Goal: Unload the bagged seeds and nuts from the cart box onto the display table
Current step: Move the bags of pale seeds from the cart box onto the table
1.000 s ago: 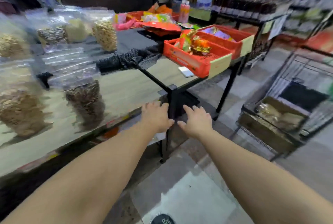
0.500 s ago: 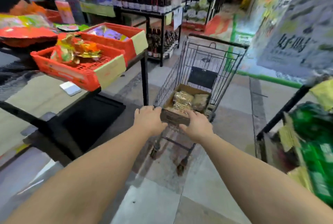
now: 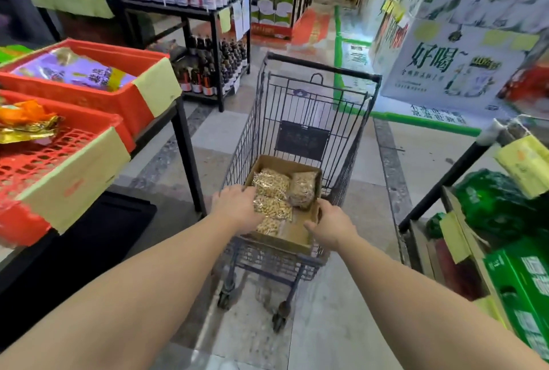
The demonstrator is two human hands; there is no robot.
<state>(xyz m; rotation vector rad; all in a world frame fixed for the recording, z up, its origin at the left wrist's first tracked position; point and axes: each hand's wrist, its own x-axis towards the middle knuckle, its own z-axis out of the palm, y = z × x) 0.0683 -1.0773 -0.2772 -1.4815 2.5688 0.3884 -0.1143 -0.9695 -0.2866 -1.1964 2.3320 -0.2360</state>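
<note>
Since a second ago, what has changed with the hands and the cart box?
Both hands swung from the table edge to the cardboard box. The left hand now rests on the bagged nuts; the right hand is at the box's right edge. The bags remain in the box.

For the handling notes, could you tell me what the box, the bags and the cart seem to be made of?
Box: brown matte cardboard, apparently, with folded flaps.
Bags: clear glossy plastic film; the nuts show through and it glints.
Cart: dark metal wire, likely coated; thin welded bars.
</note>
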